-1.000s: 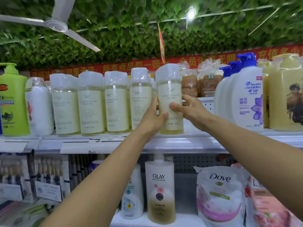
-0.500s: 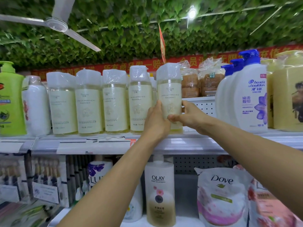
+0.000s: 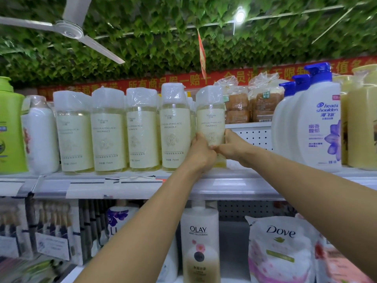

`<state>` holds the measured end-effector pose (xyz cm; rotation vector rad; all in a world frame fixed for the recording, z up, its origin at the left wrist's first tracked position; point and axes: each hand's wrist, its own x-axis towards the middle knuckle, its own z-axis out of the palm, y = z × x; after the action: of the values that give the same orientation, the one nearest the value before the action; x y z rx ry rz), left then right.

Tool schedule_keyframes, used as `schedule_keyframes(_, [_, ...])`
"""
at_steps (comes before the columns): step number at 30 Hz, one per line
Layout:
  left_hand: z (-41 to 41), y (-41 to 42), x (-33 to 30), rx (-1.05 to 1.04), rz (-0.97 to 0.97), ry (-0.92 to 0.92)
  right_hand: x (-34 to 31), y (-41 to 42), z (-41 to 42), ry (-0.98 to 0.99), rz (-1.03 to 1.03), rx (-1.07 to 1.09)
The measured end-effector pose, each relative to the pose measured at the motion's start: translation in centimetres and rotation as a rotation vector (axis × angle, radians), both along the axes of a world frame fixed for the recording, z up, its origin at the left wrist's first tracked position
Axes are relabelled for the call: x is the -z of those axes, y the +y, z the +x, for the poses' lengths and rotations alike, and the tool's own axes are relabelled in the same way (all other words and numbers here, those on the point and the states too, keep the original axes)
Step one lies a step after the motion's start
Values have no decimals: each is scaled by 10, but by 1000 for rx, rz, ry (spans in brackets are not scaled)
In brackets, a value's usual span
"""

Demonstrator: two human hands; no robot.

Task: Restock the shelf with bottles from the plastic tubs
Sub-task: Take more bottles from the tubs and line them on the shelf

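bottle in hand: we hold the pale camellia bottle (image 3: 211,119) upright at the right end of its row, its base down at the top shelf (image 3: 234,186), though our hands hide whether it sits flat.
left hand: our left hand (image 3: 201,153) wraps the bottle's lower left side, fingers curled round it, so we judge it is steadying the bottle against its neighbour.
right hand: our right hand (image 3: 231,147) grips the lower right side, thumb across the front, so the pair clamps it from both sides and keeps the label facing us.
why low grip: we judge the hold sits low because the shelf is high and the wrapped cap is out of easy reach.
row: four matching bottles (image 3: 126,135) stand to the left, labels forward; ours touches or nearly touches the last one, which keeps the facing tidy.
gap: to the right lies open shelf before the head & shoulders bottles (image 3: 320,127), room for more stock.
far side: bagged bread (image 3: 251,101) sits behind, on another shelf.
tubs: no plastic tubs are in view.
stage: we judge this bottle nearly placed, release to follow.
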<state>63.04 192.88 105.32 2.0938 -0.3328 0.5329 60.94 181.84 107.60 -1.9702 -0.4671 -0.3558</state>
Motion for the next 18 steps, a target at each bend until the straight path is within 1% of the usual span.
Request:
schedule_keyframes(3, [-1,-1,1,-15,8,-26,-1,2,-3,9,-23,19])
schedule_keyframes(7, [-15,-1,2,-50,101,-82,-3,-3,-22,21,-95,115])
schedule_keyframes(10, [-33,0,0,-29,80,-164,-2,-13,-39,-37,-97,176])
schedule_keyframes(11, [-39,0,0,-13,23,-188,0,-18,-45,-81,-103,195])
schedule_keyframes(12, [-47,-1,1,3,-72,-199,2,-22,-52,-135,-110,221])
schedule_keyframes(16, [-85,-16,18,102,-667,-133,25,-42,-75,-320,-76,317])
schedule_keyframes(18, [-107,-29,34,164,-850,-79,43,-55,-89,-404,-38,327])
